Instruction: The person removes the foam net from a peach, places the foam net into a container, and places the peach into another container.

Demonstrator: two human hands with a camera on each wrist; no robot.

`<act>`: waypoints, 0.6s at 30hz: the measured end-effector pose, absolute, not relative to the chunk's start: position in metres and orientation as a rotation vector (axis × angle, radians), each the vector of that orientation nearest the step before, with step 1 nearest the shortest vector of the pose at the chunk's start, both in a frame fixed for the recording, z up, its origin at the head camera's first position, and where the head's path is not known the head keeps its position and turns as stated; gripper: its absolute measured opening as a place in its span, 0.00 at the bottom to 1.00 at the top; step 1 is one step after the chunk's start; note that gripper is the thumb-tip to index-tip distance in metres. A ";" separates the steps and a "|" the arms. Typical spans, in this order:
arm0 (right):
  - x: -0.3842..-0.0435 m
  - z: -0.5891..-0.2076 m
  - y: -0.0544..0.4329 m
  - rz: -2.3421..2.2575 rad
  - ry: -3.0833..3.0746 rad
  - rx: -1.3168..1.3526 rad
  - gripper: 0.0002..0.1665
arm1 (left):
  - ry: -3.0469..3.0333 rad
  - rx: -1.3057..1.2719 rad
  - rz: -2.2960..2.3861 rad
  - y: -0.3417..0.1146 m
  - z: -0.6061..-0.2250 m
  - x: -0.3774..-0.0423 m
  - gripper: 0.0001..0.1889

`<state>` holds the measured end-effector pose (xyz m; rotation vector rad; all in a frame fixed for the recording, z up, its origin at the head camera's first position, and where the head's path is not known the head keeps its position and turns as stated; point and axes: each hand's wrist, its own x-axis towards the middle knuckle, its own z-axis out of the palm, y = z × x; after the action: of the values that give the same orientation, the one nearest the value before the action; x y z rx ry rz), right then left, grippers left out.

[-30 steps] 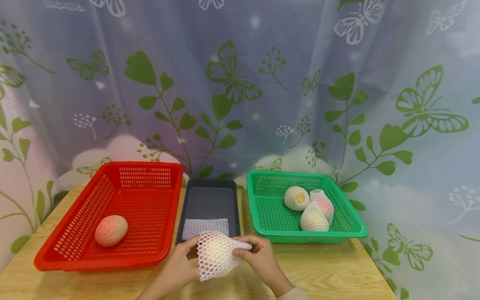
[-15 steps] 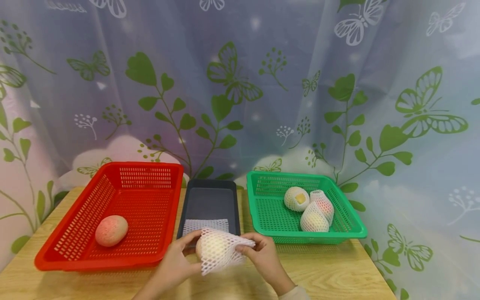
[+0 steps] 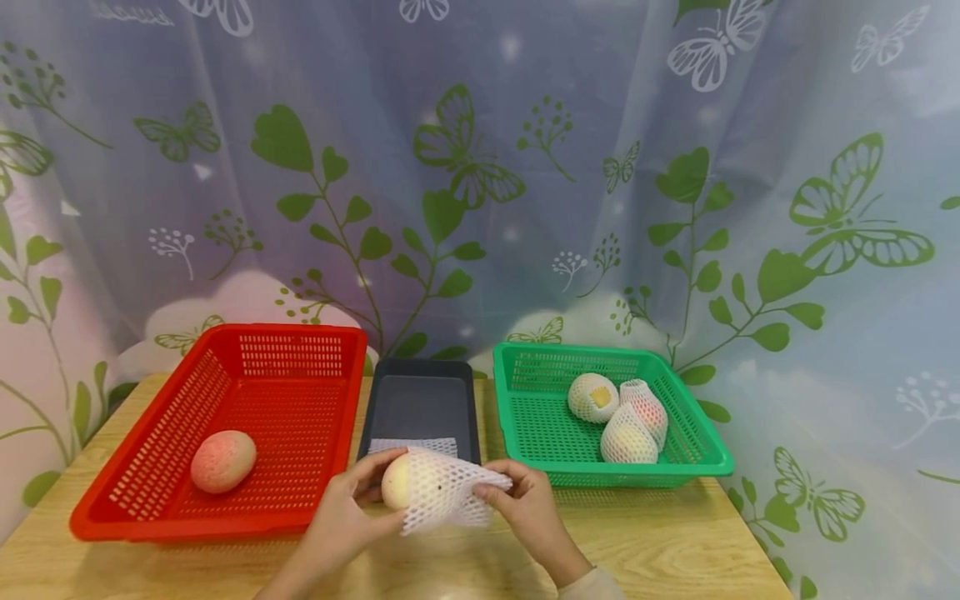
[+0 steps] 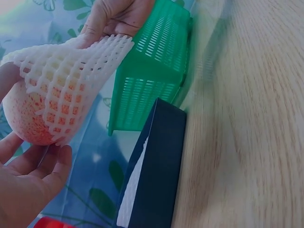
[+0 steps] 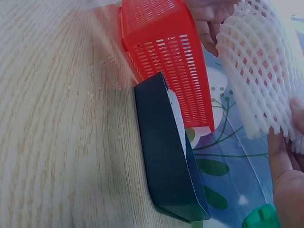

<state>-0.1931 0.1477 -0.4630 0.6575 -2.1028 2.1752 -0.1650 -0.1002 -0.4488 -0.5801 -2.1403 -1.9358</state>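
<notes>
Between the two hands is a pale yellow, red-speckled peach (image 3: pixel 396 483), partly covered by a white foam fruit net (image 3: pixel 442 493). My left hand (image 3: pixel 347 515) holds the peach at its bare left end, fingers above and thumb below. Red speckles on its underside show in the left wrist view, where the net's open edge lies across the fruit (image 4: pixel 31 116). At the other side my right hand (image 3: pixel 528 510) pinches the gathered, narrow end of the net (image 5: pixel 259 71). Both hands are above the table, in front of the dark tray (image 3: pixel 423 400).
More flat white nets (image 3: pixel 420 446) lie in the tray's near end. To the left, a red basket (image 3: pixel 210 527) holds one pink-and-cream peach (image 3: pixel 223 461). On the right, a green basket (image 3: pixel 540 477) holds three netted fruits (image 3: pixel 630 435). A patterned curtain (image 3: pixel 480 208) hangs behind the wooden table (image 3: pixel 645 533).
The net has slid rightward relative to the peach, baring its left end, which the net covered a second ago. My left hand has shifted slightly left; the right keeps its pinch.
</notes>
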 end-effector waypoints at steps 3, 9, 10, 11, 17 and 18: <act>-0.194 -0.463 0.148 2.176 -2.092 0.662 0.14 | -2.138 -0.561 -1.940 -0.102 -0.448 -0.166 0.35; -0.196 -0.459 0.148 2.218 -2.146 0.524 0.18 | -2.157 -0.446 -1.957 -0.109 -0.442 -0.165 0.35; -0.196 -0.458 0.148 2.220 -2.156 0.504 0.18 | -2.162 -0.421 -1.958 -0.111 -0.441 -0.165 0.35; -0.196 -0.458 0.148 2.222 -2.161 0.486 0.18 | -2.165 -0.396 -1.958 -0.113 -0.440 -0.164 0.34; -0.199 -0.455 0.149 2.225 -2.154 0.408 0.16 | -2.198 -0.292 -1.912 -0.130 -0.435 -0.163 0.34; -0.200 -0.454 0.149 2.228 -2.146 0.400 0.16 | -2.199 -0.284 -1.900 -0.134 -0.435 -0.163 0.34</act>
<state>-0.1996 0.1485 -0.4539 0.4001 -2.1464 2.2281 -0.1632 -0.1341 -0.4345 -0.2839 -2.1989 -1.8995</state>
